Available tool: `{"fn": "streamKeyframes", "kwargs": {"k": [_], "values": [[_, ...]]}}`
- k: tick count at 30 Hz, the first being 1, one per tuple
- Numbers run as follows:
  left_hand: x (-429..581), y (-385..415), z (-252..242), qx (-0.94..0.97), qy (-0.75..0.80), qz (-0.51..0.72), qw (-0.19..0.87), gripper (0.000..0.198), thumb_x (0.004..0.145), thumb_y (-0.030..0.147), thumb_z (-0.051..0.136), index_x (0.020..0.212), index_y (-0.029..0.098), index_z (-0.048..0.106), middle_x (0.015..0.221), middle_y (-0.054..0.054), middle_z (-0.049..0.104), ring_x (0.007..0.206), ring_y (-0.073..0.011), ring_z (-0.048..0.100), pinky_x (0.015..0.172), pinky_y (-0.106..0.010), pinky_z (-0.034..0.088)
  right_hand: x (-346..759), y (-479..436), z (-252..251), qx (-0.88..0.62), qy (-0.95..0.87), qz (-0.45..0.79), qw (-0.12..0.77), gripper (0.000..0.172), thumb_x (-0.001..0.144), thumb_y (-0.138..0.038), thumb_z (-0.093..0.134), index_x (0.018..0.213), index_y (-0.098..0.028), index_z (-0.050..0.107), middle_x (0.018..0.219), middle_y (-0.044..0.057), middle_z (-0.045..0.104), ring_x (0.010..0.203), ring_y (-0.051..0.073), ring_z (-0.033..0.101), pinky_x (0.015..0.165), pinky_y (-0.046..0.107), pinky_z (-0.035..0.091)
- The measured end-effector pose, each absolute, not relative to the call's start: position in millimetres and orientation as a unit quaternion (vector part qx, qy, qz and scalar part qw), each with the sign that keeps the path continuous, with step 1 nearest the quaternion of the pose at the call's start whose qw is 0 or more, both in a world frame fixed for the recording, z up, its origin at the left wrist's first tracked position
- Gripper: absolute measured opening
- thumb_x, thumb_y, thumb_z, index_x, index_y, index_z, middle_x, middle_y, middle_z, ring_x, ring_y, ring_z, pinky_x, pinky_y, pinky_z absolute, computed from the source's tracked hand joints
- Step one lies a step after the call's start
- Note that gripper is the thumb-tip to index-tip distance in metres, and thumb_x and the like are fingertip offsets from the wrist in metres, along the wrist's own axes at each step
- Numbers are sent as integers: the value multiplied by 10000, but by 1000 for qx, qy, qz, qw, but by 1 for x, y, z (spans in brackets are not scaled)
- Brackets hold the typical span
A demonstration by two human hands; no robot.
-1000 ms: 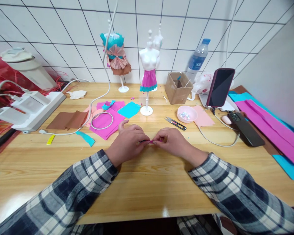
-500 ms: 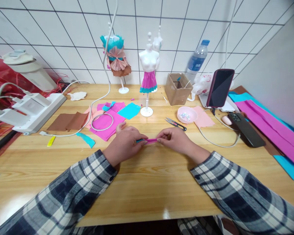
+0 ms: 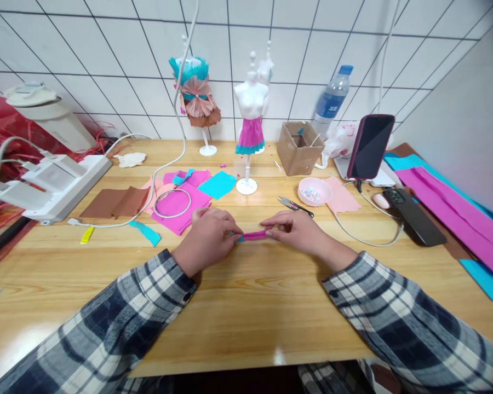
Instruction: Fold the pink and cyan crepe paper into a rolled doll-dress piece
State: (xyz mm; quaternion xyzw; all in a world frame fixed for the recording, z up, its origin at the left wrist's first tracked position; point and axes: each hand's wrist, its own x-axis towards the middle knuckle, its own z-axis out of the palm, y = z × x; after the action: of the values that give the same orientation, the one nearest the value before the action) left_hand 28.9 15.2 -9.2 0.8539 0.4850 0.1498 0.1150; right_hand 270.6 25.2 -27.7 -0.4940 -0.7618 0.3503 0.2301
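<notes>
A narrow folded strip of magenta and blue crepe paper [image 3: 254, 235] stretches between my two hands, just above the wooden table. My left hand [image 3: 209, 238] pinches its blue end, and my right hand [image 3: 293, 232] grips the magenta end between thumb and fingers. Beyond them stands a small white mannequin [image 3: 251, 101] wearing a magenta skirt with a blue hem [image 3: 250, 137]. Thread snips [image 3: 294, 206] lie just past my right hand. Magenta sheets [image 3: 178, 213] and a blue piece [image 3: 217, 186] rest beyond my left hand.
Behind are a decorated mannequin [image 3: 197, 93], a cardboard box [image 3: 299, 148] and a water bottle [image 3: 332, 98]. A pink bowl of beads [image 3: 314, 191], a standing phone [image 3: 370, 148] and a dark phone [image 3: 414, 216] sit right. A power strip [image 3: 74, 189] and white cable [image 3: 107, 224] occupy the left.
The fingers of my right hand have lifted and spread slightly while its thumb keeps the strip. More of the strip's blue end shows by my left fingers. The view has shifted slightly.
</notes>
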Motion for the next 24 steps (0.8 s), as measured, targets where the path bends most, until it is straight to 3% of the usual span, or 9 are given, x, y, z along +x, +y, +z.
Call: {"fn": "streamKeyframes", "kwargs": {"k": [7, 15, 24], "values": [[29, 15, -12, 858, 478, 142, 120, 127, 805, 266, 643, 776, 267, 767, 816, 0, 752, 889, -220, 642, 986, -530, 239, 265, 26, -33, -461, -817, 268, 220, 121, 806, -209, 695, 889, -228, 781, 814, 16, 742, 717, 137, 600, 640, 254, 416], [31, 13, -7, 880, 450, 127, 83, 153, 841, 256, 610, 812, 278, 758, 812, 6, 740, 884, -220, 630, 1035, -600, 166, 264, 25, -28, -461, -845, 199, 186, 97, 802, -149, 655, 812, -206, 734, 770, 3, 687, 711, 129, 590, 623, 238, 379], [30, 11, -7, 912, 387, 133, 1, 208, 863, 198, 562, 847, 285, 750, 814, 7, 724, 873, -195, 596, 1063, -607, 172, 273, 21, -29, -402, -893, 107, 171, 106, 876, -184, 594, 788, -190, 653, 799, 16, 667, 750, 144, 582, 642, 242, 361]]}}
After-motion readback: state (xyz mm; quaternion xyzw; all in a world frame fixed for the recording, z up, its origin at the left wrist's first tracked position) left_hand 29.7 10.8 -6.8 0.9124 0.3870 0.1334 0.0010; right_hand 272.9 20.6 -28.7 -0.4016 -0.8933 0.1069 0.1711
